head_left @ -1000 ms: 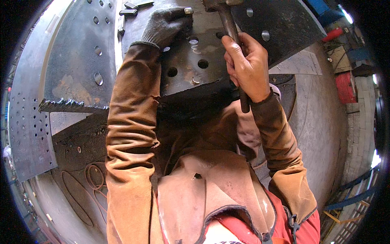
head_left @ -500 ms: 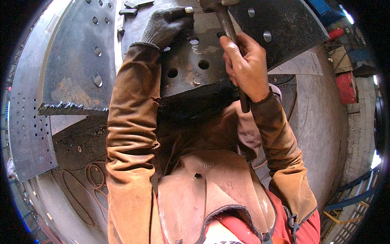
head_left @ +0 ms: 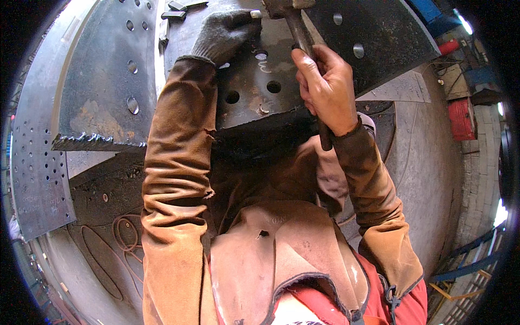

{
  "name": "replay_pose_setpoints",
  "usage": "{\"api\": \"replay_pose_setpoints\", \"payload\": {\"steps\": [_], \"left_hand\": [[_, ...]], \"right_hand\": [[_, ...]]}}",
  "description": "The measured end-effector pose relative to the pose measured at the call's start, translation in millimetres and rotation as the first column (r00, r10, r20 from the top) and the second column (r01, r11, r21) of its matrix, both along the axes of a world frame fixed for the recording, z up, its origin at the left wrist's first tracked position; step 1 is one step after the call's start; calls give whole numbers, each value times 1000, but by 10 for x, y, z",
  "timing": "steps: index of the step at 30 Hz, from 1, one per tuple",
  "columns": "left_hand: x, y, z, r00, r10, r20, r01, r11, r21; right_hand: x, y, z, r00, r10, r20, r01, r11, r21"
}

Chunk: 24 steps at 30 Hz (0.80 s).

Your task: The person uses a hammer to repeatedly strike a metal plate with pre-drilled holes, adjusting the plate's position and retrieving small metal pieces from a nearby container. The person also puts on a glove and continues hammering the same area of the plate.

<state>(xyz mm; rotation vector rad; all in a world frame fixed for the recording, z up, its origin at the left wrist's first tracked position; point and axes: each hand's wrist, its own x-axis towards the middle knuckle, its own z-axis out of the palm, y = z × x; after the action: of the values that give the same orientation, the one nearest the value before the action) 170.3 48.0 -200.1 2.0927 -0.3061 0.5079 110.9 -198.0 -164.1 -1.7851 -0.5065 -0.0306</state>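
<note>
While the right hand (head_left: 327,89) grips the handle of a hammer (head_left: 297,32) tight, its head sits near the top edge of the dark steel plate (head_left: 374,32), right by a small shiny pin (head_left: 255,14). The left hand (head_left: 225,33), in a grey glove, is closed around that pin and holds it against the plate. The pin sticks out, so the hitting looks only partly done, as far as I can tell. Round holes dot the plate, and a white chalk squiggle (head_left: 264,66) is drawn near its middle. A few small dark metal blocks (head_left: 176,10) lie at the plate's top left edge. Another steel plate (head_left: 103,81) with a rough cut bottom edge lies just left of it, and a grey sheet full of tiny holes (head_left: 32,168) sits at the far left. Brown leather sleeves and a leather apron (head_left: 281,254) cover the person. Thin cables (head_left: 114,244) curl on the floor at the lower left. Off to the right stand a red box (head_left: 460,116) and something blue (head_left: 433,16) at the top corner. No labels can be read.
</note>
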Motion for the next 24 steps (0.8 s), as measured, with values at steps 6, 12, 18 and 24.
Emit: {"api": "replay_pose_setpoints", "payload": {"steps": [6,12,18,24], "left_hand": [[-2,21,35,1000,-1,-1,1,996,93],[-63,-16,80,998,5,-65,-6,1000,-14],[-55,13,86,999,13,-45,-11,999,48],[-37,6,26,1000,23,-2,-23,999,40]], "right_hand": [[38,11,-77,999,41,14,-42,997,65],[55,14,-118,998,46,-34,-43,995,85],[49,-6,-139,997,28,-68,-23,997,76],[50,-18,-124,997,38,-69,-33,996,80]]}}
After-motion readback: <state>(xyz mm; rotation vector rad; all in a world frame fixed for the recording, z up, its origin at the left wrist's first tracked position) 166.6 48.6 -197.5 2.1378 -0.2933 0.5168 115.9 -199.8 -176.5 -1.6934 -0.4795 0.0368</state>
